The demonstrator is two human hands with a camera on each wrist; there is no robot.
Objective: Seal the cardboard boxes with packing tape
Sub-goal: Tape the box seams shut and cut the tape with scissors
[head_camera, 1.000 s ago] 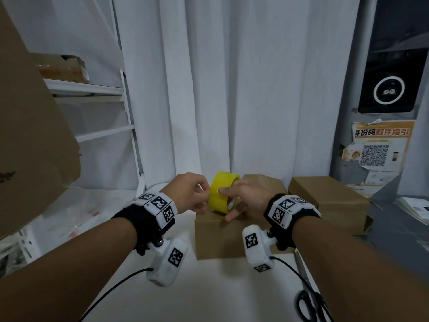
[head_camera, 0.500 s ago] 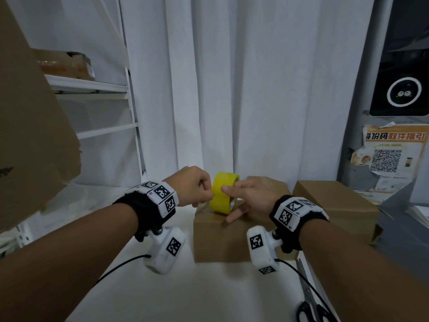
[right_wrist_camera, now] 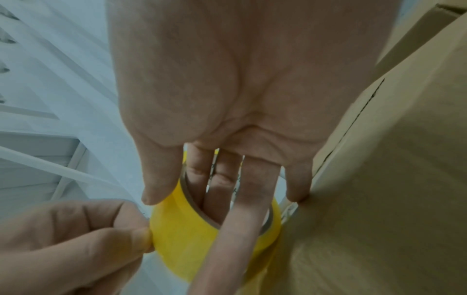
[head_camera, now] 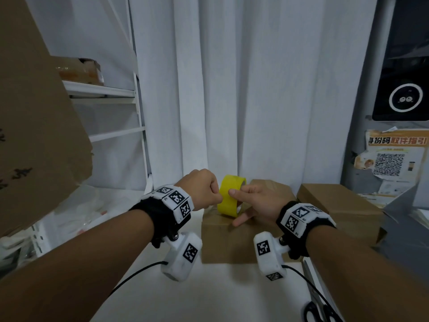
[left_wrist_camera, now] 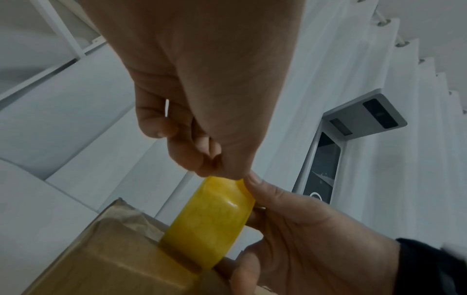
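On top of the nearer cardboard box [head_camera: 232,240], at its left end, one yellow tape roll [head_camera: 228,197] stands on edge, held by both hands. Right hand [head_camera: 260,203]: thumb pressed on the roll's outer face, two fingers pushed through the core per the right wrist view, another finger across the roll's open side, little fingertip touching the box top; so clamped on the roll. Left hand [head_camera: 199,189]: fingers curled tight, thumb and forefinger pinching at the roll's outer surface near its top, at the tape; the free end itself is too small to make out. Left wrist view shows the same pinch on the roll [left_wrist_camera: 212,221] with the box [left_wrist_camera: 106,259] under it. Cardboard boxes on the white counter [head_camera: 209,298]: two closed ones, the nearer at centre, a second box [head_camera: 336,205] just beside it to the right toward the counter's back right corner. One pair of black-handled scissors [head_camera: 318,305] lies at the counter's right front edge. One large cardboard sheet [head_camera: 34,124] fills the left side of the head view. One more worn box [head_camera: 79,70] sits on the white shelf [head_camera: 99,89] at left. White curtain [head_camera: 255,89] behind the counter; one poster with a QR code [head_camera: 392,156] on the right wall. Two wrist cameras with marker tags, one per arm.
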